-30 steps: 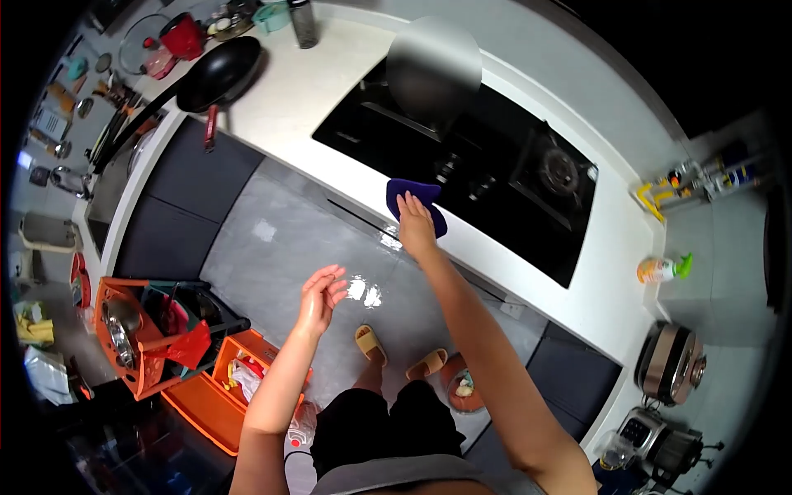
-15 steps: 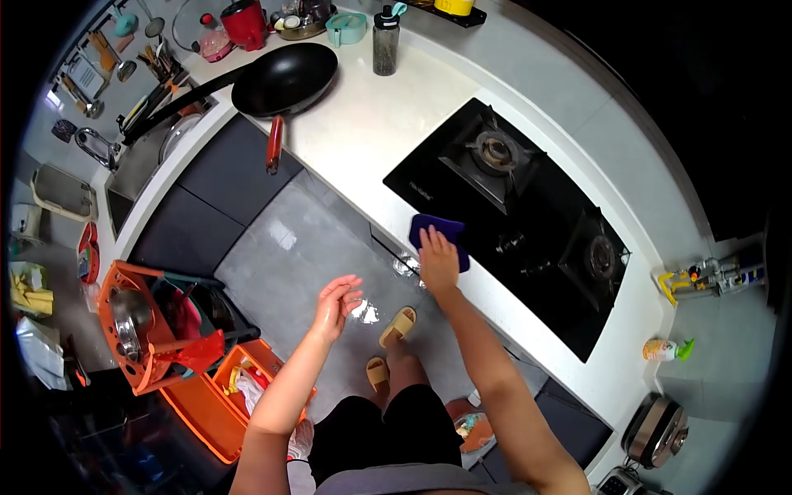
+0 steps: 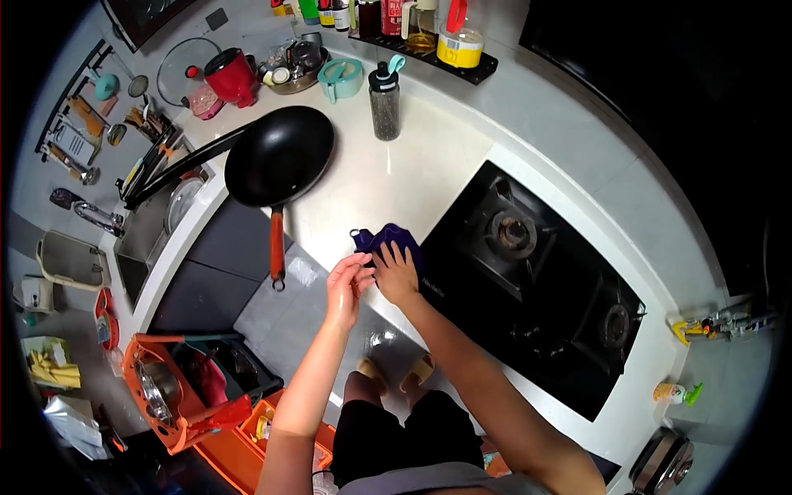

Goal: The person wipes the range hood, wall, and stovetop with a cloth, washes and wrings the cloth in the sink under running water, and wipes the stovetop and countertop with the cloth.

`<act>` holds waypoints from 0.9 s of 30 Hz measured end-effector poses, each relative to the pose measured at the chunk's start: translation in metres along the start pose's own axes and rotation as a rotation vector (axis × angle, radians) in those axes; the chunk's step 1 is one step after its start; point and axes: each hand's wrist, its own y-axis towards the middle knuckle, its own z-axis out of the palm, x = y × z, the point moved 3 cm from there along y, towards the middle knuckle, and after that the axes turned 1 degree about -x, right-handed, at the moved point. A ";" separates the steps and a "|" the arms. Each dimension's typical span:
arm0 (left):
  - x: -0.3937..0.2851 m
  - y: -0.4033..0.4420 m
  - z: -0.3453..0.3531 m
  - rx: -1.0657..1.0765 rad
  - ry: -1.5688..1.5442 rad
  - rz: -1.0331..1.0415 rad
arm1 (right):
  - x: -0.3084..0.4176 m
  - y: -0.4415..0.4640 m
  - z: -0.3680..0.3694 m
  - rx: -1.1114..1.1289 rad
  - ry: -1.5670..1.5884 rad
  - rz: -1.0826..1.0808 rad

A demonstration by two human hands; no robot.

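A dark purple cloth (image 3: 398, 237) with a small hanging loop lies rumpled on the white counter, at the left edge of the black gas stove (image 3: 528, 289). My right hand (image 3: 396, 272) rests on it, palm down, fingers spread. Just left of it, my left hand (image 3: 348, 285) is raised with its fingers loosely bent and apart. Its fingertips come close to the cloth's near-left side; whether they touch it I cannot tell.
A black wok (image 3: 280, 157) with a red handle (image 3: 277, 243) over the counter edge sits to the left. Behind stand a grey bottle (image 3: 385, 107) and a teal container (image 3: 341, 80). An orange rack (image 3: 148, 412) stands at lower left.
My right hand has slid the cloth left along the counter edge, past the stove's corner, and the cloth is now more crumpled. My left hand has come up beside it. The view has shifted.
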 end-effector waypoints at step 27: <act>-0.109 0.416 0.118 -0.114 1.004 0.943 | -0.182 0.276 0.023 -0.135 -0.162 0.509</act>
